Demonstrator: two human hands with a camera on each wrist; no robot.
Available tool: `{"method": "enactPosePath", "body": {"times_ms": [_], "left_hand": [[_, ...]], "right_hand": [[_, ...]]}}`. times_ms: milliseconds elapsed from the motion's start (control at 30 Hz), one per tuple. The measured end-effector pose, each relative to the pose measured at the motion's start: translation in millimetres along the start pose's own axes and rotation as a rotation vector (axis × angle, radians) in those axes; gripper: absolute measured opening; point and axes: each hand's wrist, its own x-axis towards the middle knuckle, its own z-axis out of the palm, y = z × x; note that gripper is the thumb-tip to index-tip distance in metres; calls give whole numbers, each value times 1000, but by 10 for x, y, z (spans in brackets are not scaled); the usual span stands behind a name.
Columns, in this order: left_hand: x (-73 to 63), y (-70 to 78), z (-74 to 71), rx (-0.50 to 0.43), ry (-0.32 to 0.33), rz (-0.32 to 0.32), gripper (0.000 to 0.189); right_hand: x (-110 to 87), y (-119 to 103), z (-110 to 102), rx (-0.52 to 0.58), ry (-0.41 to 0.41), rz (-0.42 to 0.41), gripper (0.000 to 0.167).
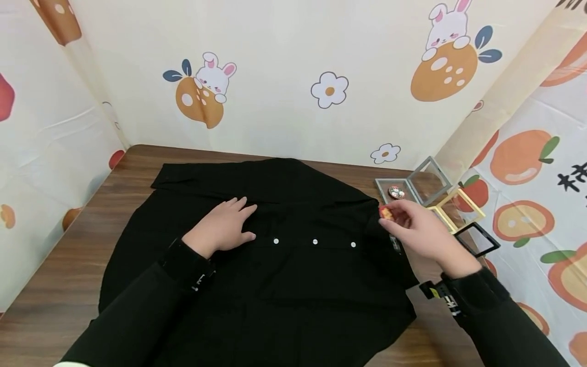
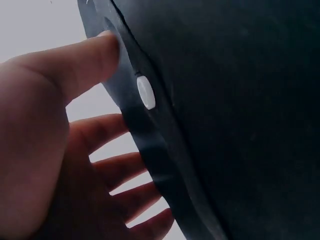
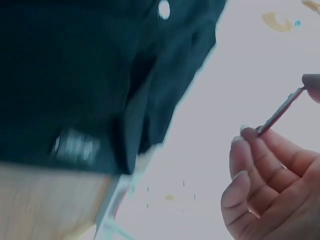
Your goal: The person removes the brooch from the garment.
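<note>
A black shirt with white buttons lies spread on the wooden table. My left hand rests over its left middle, fingers spread. In the left wrist view, the thumb overlaps the cloth edge near a white button. At the shirt's right edge my right hand pinches a small red and yellow flat piece between thumb and fingertips. Seen edge-on in the right wrist view, this piece is thin and straight.
Beyond the right hand stand a grey hinged display frame holding a round patterned badge, a yellow frame and a black frame. A printed cloth wall rises behind the wooden table.
</note>
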Motion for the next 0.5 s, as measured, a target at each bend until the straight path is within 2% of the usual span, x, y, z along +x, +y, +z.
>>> {"method": "enactPosePath", "body": {"times_ms": [200, 300, 500], "left_hand": [[16, -34, 13, -14, -67, -39, 72], [24, -41, 15, -9, -80, -37, 72], [23, -33, 9, 1, -93, -39, 71]], "right_hand": [[-230, 256, -260, -147, 112, 99, 51], [-333, 388, -342, -175, 136, 159, 57], [-542, 613, -405, -204, 174, 248, 57]]}}
